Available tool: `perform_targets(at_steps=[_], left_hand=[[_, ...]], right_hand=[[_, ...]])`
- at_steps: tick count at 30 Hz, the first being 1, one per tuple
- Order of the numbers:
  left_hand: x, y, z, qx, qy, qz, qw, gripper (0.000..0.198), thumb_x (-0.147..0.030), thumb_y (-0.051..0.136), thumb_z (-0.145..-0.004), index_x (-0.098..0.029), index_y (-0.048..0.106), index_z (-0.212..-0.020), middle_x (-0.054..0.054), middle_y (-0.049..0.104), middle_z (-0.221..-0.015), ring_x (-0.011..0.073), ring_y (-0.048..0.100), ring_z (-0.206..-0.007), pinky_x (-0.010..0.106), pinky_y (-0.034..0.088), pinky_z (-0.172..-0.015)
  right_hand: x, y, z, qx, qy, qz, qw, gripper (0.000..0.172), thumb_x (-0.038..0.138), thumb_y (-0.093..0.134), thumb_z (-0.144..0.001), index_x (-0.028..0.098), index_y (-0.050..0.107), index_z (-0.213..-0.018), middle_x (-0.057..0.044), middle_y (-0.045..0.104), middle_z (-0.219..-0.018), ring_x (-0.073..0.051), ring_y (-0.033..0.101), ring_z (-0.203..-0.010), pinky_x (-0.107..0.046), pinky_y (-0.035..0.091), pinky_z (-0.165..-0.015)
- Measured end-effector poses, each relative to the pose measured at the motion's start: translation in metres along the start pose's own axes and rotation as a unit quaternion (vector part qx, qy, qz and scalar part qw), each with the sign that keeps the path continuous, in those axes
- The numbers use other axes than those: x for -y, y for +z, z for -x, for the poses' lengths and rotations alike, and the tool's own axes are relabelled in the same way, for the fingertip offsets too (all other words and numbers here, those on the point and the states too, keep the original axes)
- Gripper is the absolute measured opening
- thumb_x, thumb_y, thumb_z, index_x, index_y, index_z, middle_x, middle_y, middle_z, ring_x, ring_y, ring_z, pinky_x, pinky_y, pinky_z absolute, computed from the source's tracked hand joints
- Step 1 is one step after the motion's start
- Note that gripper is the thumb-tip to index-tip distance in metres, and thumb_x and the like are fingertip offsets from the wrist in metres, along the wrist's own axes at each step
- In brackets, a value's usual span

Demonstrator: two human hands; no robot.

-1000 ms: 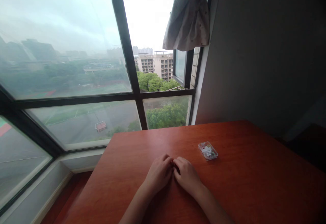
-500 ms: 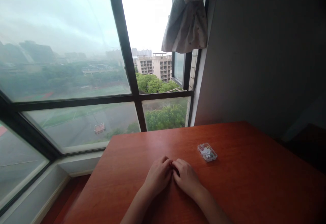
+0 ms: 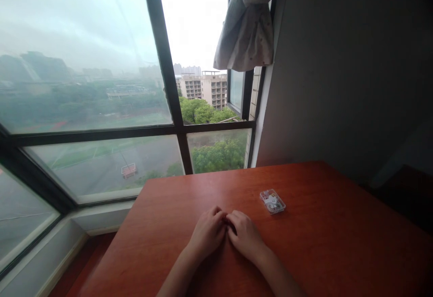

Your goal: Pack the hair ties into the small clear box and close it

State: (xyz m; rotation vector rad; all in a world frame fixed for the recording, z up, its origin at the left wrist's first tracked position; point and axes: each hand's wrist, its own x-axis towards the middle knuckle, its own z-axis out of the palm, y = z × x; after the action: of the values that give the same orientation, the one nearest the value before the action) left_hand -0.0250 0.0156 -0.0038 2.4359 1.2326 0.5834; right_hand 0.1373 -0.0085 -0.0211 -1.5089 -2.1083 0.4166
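Note:
My left hand [image 3: 209, 230] and my right hand [image 3: 244, 233] meet fingertip to fingertip over the reddish-brown table [image 3: 162, 225]. The fingers of both are curled and pressed together. Something small and dark red seems to show between the fingertips, but it is too small to make out. A clear plastic box [image 3: 272, 201] with small colourful and white items inside lies on the table, beyond my right hand and to its right, touched by neither hand.
Large windows with dark frames [image 3: 179, 129] rise behind and left of the table. A tied curtain [image 3: 245, 40] hangs above the far edge. A dark grey wall [image 3: 338, 85] stands at the right.
The whole view has shifted slightly, so the table, box and hands appear a little further left. My hands keep nearly the same pose, fingertips together.

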Motion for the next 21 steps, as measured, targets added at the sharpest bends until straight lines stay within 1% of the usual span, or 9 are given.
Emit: perform_targets(at_steps=[15, 21], left_hand=[[0.0034, 0.0044, 0.0003, -0.015, -0.001, 0.002, 1.000, 0.021, -0.013, 0.049, -0.080, -0.021, 0.063, -0.094, 0.005, 0.058, -0.097, 0.0174, 0.055, -0.086, 0.027, 0.043, -0.078], [0.0027, 0.0036, -0.0009, -0.017, 0.001, 0.008, 1.000, 0.020, -0.013, 0.050, -0.079, -0.021, 0.063, -0.093, 0.005, 0.058, -0.096, 0.0174, 0.055, -0.086, 0.027, 0.043, -0.077]], right_hand=[[-0.0004, -0.0014, 0.0002, 0.004, -0.001, -0.006, 1.000, 0.022, 0.012, 0.047, -0.083, 0.021, 0.064, -0.094, -0.004, 0.063, -0.094, -0.020, 0.057, -0.093, -0.029, 0.042, -0.086], [-0.0016, -0.0003, -0.0008, 0.004, -0.003, -0.006, 1.000, 0.019, 0.012, 0.048, -0.083, 0.021, 0.063, -0.092, -0.004, 0.063, -0.093, -0.020, 0.057, -0.091, -0.029, 0.042, -0.083]])
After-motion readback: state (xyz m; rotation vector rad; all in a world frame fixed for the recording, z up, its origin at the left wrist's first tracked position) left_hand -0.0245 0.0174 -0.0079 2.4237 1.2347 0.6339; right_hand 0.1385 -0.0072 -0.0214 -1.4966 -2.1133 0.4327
